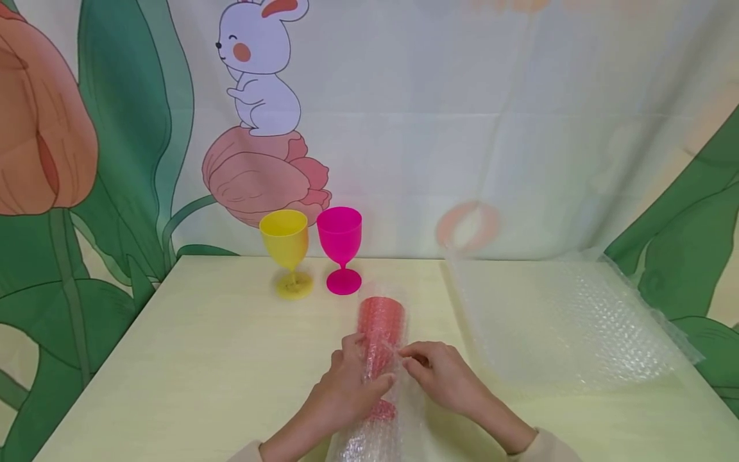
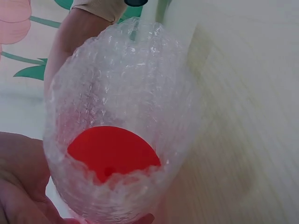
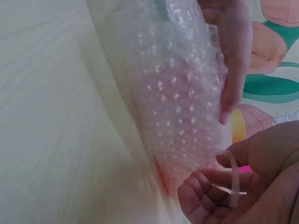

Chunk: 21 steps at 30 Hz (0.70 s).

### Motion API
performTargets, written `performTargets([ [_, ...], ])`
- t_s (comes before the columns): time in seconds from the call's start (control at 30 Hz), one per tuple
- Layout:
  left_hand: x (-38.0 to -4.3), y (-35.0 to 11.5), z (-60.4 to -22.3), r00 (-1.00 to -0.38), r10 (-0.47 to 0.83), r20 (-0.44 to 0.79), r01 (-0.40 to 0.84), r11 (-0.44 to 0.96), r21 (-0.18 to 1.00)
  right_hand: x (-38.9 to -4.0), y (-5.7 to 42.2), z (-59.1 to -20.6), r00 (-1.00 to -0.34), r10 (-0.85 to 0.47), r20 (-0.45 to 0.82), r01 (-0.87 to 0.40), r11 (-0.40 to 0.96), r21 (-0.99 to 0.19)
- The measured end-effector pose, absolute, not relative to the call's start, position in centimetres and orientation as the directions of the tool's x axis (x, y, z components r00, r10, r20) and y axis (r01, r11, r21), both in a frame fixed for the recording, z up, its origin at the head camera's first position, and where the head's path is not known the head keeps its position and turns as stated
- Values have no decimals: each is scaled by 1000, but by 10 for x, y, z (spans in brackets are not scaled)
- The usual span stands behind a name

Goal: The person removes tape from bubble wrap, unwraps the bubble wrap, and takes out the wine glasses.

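Note:
A red goblet [image 1: 382,314] lies rolled in clear bubble wrap [image 1: 369,443], its bowl toward the back of the table. My left hand [image 1: 346,385] grips the roll from the left, thumb across the top. At the roll's right side my right hand [image 1: 444,375] pinches a narrow strip of clear tape [image 3: 235,182] between thumb and fingers. One end of the tape meets the wrap, and the other hangs over the fingers. Through the open end of the roll, the left wrist view shows the goblet's round red base [image 2: 112,151].
A yellow goblet [image 1: 285,237] and a magenta goblet [image 1: 339,234] stand upright side by side behind the roll. A flat sheet of bubble wrap [image 1: 554,327] covers the table's right side, overhanging its edge. A printed curtain [image 1: 404,128] hangs behind.

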<state>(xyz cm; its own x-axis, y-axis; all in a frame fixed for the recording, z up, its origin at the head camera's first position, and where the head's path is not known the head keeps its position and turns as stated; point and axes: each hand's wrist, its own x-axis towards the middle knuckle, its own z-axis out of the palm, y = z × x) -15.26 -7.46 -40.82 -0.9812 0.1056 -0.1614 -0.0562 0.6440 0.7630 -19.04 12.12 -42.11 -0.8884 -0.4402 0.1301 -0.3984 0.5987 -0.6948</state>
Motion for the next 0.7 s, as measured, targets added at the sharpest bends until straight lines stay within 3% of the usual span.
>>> performTargets([
  [0.27,-154,-69,-413,-983,65,-173,-83,684,725,-198,114,-414,-923,-344,172,-353,585,-730],
  [0.7,-154,-66,-411,-983,59,-175,-84,702,707,-206,99,-410,-933,-324,158,-325,566,-757],
])
